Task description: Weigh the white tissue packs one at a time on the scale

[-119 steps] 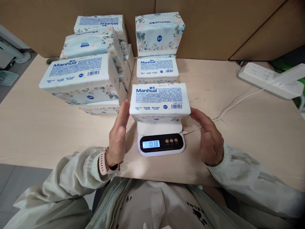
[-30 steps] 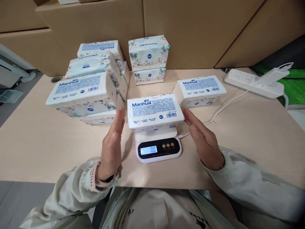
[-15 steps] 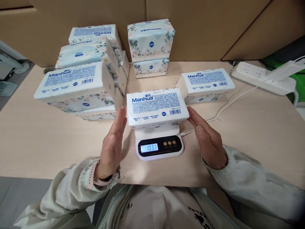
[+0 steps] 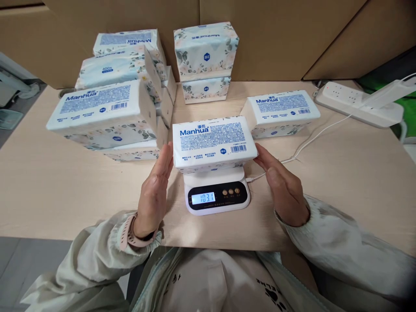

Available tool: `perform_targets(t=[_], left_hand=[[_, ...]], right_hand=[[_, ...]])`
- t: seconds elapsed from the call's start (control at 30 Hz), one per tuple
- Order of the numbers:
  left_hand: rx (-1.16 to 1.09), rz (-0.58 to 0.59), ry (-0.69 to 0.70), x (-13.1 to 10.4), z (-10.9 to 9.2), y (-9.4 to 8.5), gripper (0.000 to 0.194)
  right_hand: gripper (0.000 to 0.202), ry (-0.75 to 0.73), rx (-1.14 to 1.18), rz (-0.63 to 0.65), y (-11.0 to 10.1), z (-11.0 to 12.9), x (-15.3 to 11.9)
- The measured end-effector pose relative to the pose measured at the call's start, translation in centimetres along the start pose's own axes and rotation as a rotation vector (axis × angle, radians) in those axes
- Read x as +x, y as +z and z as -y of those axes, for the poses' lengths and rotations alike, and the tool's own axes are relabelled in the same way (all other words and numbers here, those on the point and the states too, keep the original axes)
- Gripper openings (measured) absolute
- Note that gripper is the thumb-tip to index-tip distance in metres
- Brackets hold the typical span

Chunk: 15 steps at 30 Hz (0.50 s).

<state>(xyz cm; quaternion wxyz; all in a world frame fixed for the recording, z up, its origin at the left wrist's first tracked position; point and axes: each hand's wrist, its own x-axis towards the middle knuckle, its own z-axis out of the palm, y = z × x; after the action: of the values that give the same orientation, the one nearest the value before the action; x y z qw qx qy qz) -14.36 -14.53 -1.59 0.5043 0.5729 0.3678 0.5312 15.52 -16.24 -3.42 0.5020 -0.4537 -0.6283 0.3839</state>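
A pack of tissues [image 4: 214,143] printed "Manhua" lies flat on a small white digital scale [image 4: 217,208], whose lit display reads 103.1. Along the pack's left end stands my left hand [image 4: 154,190], open, with fingers straight and held together. My right hand [image 4: 282,184] is open at the other end, fingers stretched toward the pack's right corner. Both hands are very close to the pack; whether the fingertips touch it I cannot tell. The pack hides most of the weighing plate.
Several tissue packs [image 4: 104,104] are piled at the left. Two stacked packs [image 4: 206,56] stand at the back, and one pack [image 4: 281,112] lies to the right. A white power strip [image 4: 354,104] and a cable [image 4: 302,147] occupy the right side. Cardboard [image 4: 260,39] walls the table's back.
The view has shifted very slightly. Hands, pack and scale keep their places, and the reading stays the same.
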Motion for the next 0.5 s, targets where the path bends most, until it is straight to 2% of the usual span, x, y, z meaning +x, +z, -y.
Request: perform_targets(t=[0.5], left_hand=[[-0.029,-0.007,0.004,0.00,-0.22,0.02,0.053]], right_hand=[[0.051,0.019,-0.009,0.004,0.03,0.00,-0.17]])
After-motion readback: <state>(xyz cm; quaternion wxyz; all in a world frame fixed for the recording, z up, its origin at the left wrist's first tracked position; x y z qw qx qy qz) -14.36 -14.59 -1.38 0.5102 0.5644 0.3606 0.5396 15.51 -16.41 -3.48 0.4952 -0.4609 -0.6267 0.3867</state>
